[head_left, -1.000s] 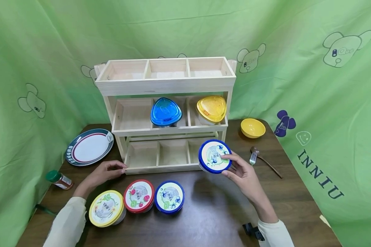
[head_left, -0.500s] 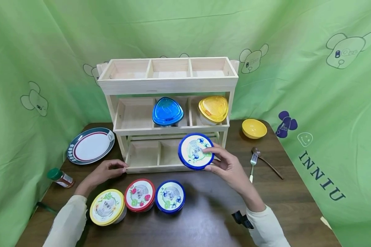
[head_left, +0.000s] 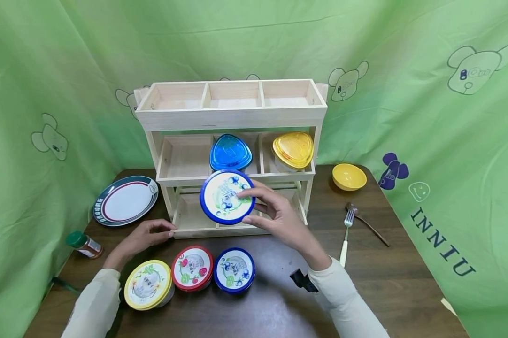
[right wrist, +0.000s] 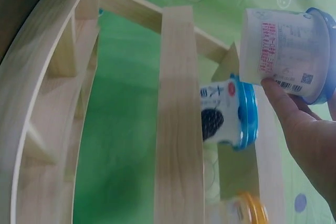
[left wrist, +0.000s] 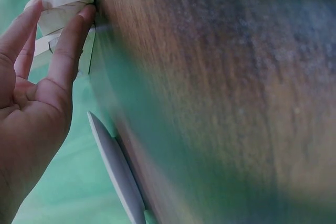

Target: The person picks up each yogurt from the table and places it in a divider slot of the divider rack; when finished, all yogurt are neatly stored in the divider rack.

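My right hand (head_left: 279,216) grips a round tub with a blue-rimmed lid (head_left: 227,197), printed with blueberries. It holds this tub in the air before the rack's lower tiers, lid tilted toward the head camera; the right wrist view shows the tub's pale side (right wrist: 278,51). My left hand (head_left: 146,237) touches the front left corner of the wooden rack's bottom tray (head_left: 195,233) with its fingertips. On the table before the rack stand a yellow-lidded tub (head_left: 148,285), a red-lidded tub (head_left: 192,268) and another blue-lidded tub (head_left: 234,270).
On the middle tier sit a blue-lidded container (head_left: 230,152) and a yellow-lidded container (head_left: 293,149). A plate (head_left: 127,201) and a green-capped jar (head_left: 84,244) are at left. At right lie a yellow bowl (head_left: 349,177), a fork (head_left: 345,239) and a spoon (head_left: 370,225).
My right hand has carried the blue-lidded tub leftward and slightly up, from before the rack's right side to its left-middle part. The left hand stays at the tray corner.
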`<state>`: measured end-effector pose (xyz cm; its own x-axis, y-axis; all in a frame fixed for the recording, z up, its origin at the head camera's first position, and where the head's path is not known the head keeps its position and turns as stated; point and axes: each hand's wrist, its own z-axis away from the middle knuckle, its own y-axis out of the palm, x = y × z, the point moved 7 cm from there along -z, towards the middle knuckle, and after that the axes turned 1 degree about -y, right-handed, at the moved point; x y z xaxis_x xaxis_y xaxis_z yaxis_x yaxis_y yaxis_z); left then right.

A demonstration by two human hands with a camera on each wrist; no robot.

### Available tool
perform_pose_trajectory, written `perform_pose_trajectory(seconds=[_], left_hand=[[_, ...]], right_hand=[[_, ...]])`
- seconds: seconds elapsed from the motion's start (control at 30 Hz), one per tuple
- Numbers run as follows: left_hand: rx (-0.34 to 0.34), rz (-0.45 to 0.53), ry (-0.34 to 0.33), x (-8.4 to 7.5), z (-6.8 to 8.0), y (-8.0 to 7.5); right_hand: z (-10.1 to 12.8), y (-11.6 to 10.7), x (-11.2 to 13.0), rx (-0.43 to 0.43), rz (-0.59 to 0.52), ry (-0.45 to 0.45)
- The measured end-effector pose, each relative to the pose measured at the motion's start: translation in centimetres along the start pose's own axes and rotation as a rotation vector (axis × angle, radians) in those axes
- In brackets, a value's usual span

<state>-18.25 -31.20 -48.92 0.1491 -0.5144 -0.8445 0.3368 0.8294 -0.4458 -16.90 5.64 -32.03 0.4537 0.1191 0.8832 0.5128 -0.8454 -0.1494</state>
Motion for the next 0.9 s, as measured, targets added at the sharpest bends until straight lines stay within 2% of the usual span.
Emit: perform_pose_trajectory(seconds=[0.3, 0.67, 0.9], left_hand=[[0.003, 0.0, 0.013, -0.1, -0.2, 0.0], [0.01, 0.023, 0.022, 0.1, 0.2, 0.0], [0.02, 0.034, 0.013, 0.0, 0.3, 0.0]], right_hand=[[-3.0, 2.1, 0.7, -0.062, -0.059, -0.052], [-6.5, 4.5, 1.3, -0.054, -0.157, -0.103], [-8.1, 5.8, 0.6, -0.097, -0.099, -0.093]])
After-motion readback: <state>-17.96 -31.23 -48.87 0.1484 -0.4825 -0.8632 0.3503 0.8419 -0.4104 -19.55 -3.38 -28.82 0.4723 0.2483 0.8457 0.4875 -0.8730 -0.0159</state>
